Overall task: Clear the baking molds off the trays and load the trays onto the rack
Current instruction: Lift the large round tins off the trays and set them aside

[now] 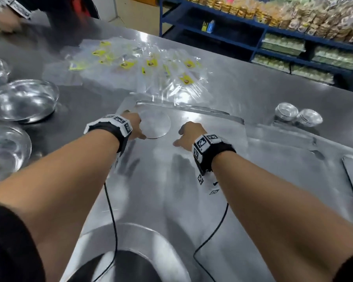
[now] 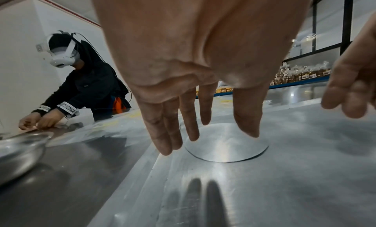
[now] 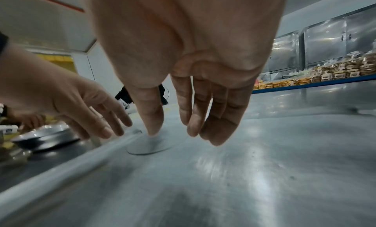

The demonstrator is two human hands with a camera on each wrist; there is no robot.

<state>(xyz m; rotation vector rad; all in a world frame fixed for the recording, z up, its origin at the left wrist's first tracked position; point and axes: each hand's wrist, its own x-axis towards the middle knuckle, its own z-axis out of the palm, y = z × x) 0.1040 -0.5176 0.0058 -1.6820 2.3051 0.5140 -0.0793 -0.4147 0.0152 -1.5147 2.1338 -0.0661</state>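
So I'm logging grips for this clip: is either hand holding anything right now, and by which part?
Nothing is held. The left hand has straight fingers reaching to the flat round disc on the tray; the right hand hangs open above the tray.

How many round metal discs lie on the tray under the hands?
1. The disc lies flat at the tray's far left, by the left hand. None seems hidden.

Flat round metal mold (image 1: 155, 124) on silver tray (image 1: 171, 190), far-left corner.
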